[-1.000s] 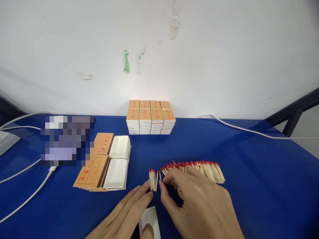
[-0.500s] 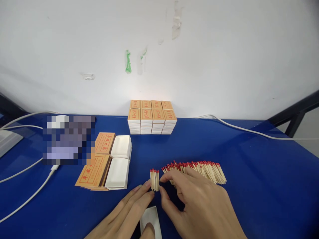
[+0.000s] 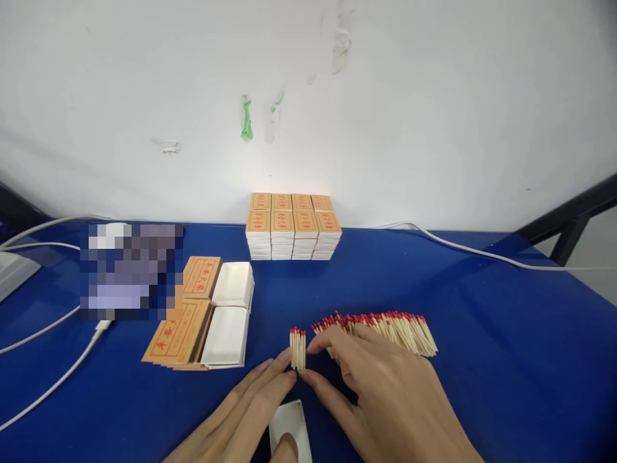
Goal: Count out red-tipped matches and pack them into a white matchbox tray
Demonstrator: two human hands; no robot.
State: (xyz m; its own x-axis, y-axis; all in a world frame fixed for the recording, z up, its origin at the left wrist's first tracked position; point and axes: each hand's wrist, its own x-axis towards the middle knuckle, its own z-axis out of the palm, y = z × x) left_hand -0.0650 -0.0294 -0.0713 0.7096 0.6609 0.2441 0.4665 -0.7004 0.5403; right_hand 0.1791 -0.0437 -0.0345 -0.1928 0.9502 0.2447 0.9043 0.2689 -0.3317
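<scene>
Blue counter (image 3: 279, 283) bears a small row of red-tipped wooden matches (image 3: 297, 350); outstretched left fingers (image 3: 283, 359) brace its left side, parted right fingers (image 3: 319, 342), gripping nothing, flank its right, seemingly to align it.

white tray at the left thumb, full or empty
Empty where it shows: the white tray has a bare floor beside the thumb of the left hand. What thumb and picture edge hide, I cannot tell.
</scene>
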